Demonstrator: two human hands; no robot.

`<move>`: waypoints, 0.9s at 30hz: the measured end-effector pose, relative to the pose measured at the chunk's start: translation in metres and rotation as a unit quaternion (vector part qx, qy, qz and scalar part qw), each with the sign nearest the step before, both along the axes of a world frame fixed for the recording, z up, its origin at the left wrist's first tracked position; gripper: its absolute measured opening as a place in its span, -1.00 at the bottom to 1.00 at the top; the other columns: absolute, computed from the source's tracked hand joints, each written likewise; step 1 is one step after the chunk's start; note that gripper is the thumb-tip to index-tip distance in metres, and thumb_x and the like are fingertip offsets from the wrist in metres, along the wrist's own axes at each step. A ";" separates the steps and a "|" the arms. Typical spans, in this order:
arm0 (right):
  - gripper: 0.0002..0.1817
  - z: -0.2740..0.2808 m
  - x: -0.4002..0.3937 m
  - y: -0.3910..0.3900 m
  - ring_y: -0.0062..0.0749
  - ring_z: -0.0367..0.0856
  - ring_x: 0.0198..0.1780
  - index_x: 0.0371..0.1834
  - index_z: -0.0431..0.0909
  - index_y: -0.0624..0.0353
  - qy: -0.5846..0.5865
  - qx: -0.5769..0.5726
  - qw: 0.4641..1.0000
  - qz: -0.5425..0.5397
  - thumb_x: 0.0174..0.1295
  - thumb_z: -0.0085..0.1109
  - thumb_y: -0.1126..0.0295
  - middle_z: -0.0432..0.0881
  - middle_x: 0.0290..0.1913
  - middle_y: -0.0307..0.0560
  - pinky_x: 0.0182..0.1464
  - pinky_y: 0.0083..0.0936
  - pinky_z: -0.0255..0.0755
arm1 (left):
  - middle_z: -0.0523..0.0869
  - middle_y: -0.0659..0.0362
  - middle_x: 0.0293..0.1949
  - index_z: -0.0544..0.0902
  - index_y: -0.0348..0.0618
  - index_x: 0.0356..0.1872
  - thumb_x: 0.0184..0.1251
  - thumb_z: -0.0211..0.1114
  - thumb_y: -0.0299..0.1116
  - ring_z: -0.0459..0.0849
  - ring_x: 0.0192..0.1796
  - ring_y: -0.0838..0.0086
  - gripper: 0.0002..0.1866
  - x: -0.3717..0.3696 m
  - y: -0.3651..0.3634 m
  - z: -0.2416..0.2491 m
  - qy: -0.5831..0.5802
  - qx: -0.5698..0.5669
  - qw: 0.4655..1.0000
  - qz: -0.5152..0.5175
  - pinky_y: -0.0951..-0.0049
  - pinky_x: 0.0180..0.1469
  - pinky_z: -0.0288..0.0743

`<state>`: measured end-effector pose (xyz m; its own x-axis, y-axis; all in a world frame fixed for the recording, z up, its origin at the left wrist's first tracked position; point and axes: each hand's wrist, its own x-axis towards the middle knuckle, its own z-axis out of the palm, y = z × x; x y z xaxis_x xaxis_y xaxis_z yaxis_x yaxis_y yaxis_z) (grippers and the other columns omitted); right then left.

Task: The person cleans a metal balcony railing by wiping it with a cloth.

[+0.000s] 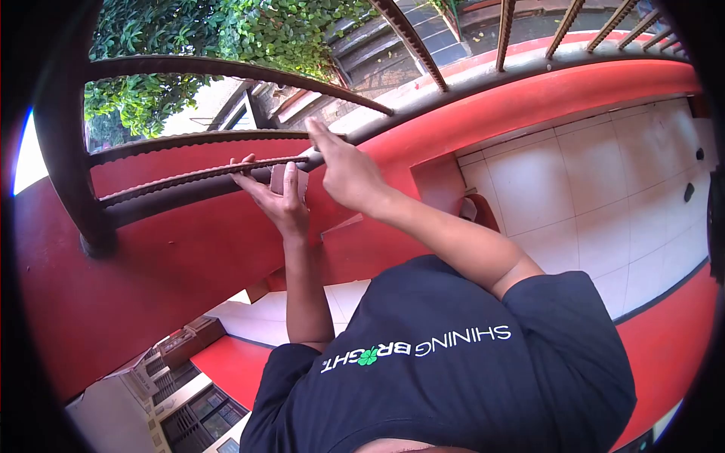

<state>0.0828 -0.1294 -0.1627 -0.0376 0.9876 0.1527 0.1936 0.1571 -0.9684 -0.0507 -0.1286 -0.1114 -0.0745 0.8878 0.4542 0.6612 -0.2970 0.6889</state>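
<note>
My left hand (278, 202) is raised at the lower twisted metal bar (204, 175), palm up. A small pinkish-brown folded sheet (278, 180), possibly sandpaper, sits between its thumb and fingers; the fingertips reach the bar. My right hand (349, 172) is to the right and slightly higher, its back toward me. Its fingers are bent together, with the foremost ones pointing up-left over the end of the middle twisted bar (226, 139). What those fingers hold, if anything, is hidden.
A dark railing post (64, 143) stands at the left, and more twisted bars (559, 30) run along the top right. They rise from a red ledge (513, 113). White floor tiles (589, 204) spread at the right. Green foliage (264, 38) grows beyond the railing.
</note>
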 end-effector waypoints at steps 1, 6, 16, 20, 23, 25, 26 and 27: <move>-0.22 0.012 -0.006 -0.002 0.04 0.41 0.46 0.62 0.08 0.25 0.037 0.040 0.998 -0.015 0.22 -0.17 0.59 0.16 0.62 0.14 0.38 -0.13 0.45 | 0.36 -0.11 0.31 0.13 -0.37 0.49 0.33 0.31 -0.35 0.27 0.45 0.13 -0.21 -0.001 0.001 -0.001 0.010 0.008 1.000 -0.002 0.14 0.55 -0.03; -0.16 -0.026 0.008 0.000 0.11 0.55 0.32 0.64 0.03 0.22 -0.048 -0.125 0.991 0.009 0.16 -0.14 0.61 0.19 0.62 0.03 0.27 -0.07 0.53 | 0.37 -0.08 0.26 0.11 -0.36 0.50 0.19 0.40 -0.36 0.28 0.43 0.13 -0.10 -0.002 0.005 -0.003 -0.030 0.012 0.999 -0.001 0.11 0.54 -0.06; -0.13 -0.014 0.010 0.003 0.16 0.47 0.38 0.66 -0.08 0.19 0.044 -0.037 0.998 0.008 0.19 -0.18 0.66 0.31 0.51 0.27 0.35 -0.07 0.43 | 0.39 -0.09 0.28 0.12 -0.37 0.50 0.19 0.40 -0.36 0.31 0.42 0.13 -0.11 -0.006 0.002 -0.001 -0.017 0.004 1.000 -0.007 0.12 0.54 -0.03; -0.24 0.006 -0.008 -0.001 0.11 0.40 0.45 0.60 0.07 0.24 0.097 0.021 0.995 -0.024 0.23 -0.21 0.70 0.37 0.47 0.31 0.39 -0.11 0.41 | 0.41 -0.13 0.30 0.14 -0.37 0.49 0.27 0.36 -0.40 0.30 0.45 0.10 -0.18 -0.005 0.002 -0.001 0.015 0.020 1.000 -0.008 0.12 0.53 0.02; -0.28 -0.039 -0.005 0.002 0.00 0.34 0.50 0.55 0.17 0.31 0.043 -0.054 0.997 -0.047 0.21 -0.18 0.69 0.27 0.54 0.27 0.46 -0.16 0.36 | 0.41 -0.12 0.31 0.13 -0.37 0.50 0.23 0.36 -0.46 0.29 0.47 0.10 -0.16 -0.003 0.000 -0.001 0.017 0.021 1.000 -0.003 0.13 0.56 -0.01; -0.27 -0.027 -0.006 0.003 0.01 0.33 0.51 0.55 0.19 0.31 0.016 -0.044 0.997 -0.056 0.20 -0.18 0.70 0.29 0.53 0.27 0.51 -0.18 0.29 | 0.41 -0.12 0.31 0.12 -0.37 0.51 0.21 0.35 -0.48 0.28 0.47 0.11 -0.14 -0.003 0.004 -0.006 0.021 0.033 0.999 -0.002 0.14 0.57 -0.02; -0.27 0.000 -0.003 0.003 0.01 0.31 0.52 0.55 0.18 0.31 0.051 0.010 0.998 -0.032 0.20 -0.18 0.70 0.28 0.54 0.27 0.53 -0.20 0.25 | 0.41 -0.11 0.31 0.11 -0.37 0.52 0.18 0.35 -0.50 0.28 0.48 0.11 -0.12 -0.005 0.001 -0.007 0.028 0.040 0.999 -0.002 0.14 0.58 -0.03; -0.26 0.016 -0.004 0.006 0.00 0.30 0.54 0.56 0.17 0.32 0.084 0.069 0.994 -0.010 0.19 -0.19 0.71 0.28 0.54 0.26 0.56 -0.21 0.22 | 0.41 -0.11 0.31 0.11 -0.37 0.52 0.18 0.35 -0.50 0.28 0.48 0.11 -0.12 -0.005 -0.001 -0.007 0.027 0.038 0.999 -0.004 0.14 0.58 -0.03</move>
